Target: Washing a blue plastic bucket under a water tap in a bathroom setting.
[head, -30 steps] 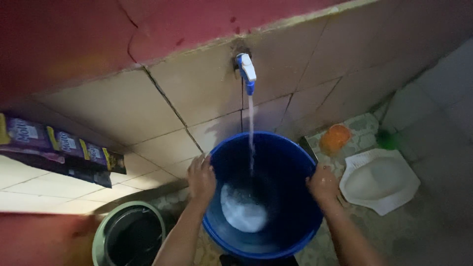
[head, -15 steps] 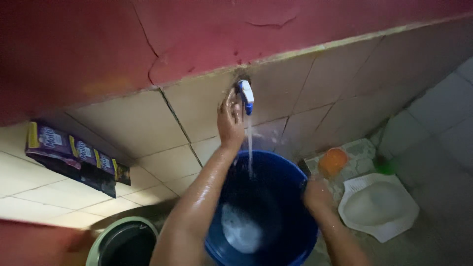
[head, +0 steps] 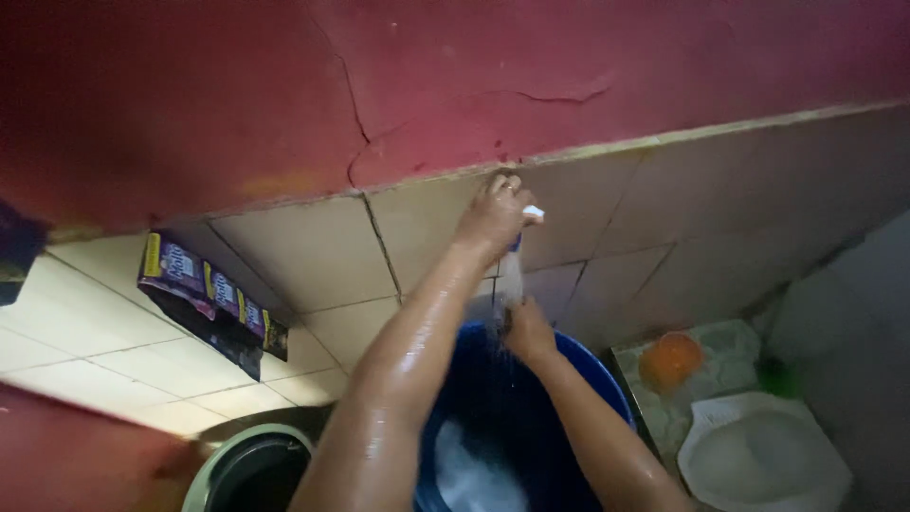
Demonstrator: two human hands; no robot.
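**Hands at the tap, bucket filling**

Both hands have left the bucket rim. Left hand (head: 495, 216) is now gripping the wall tap (head: 531, 214), fingers wrapped around it. Right hand (head: 527, 327) is rinsing in the water stream (head: 511, 280), fingers loosely curled; their exact spacing cannot be told. Blue bucket (head: 607, 379) is sitting directly beneath, catching the flow, foamy water pooling inside.

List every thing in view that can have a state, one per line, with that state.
Tap: running, water streaming down; mostly covered by a hand.
Left hand: wet, wrapped over the tap.
Right hand: held in the water stream, above the bucket.
Blue bucket: upright under the tap, foamy water at the bottom.
Green-rimmed bin: open, inside dark.
Strip of sachets: hanging on the tiled wall.
Squat toilet pan: uncovered.
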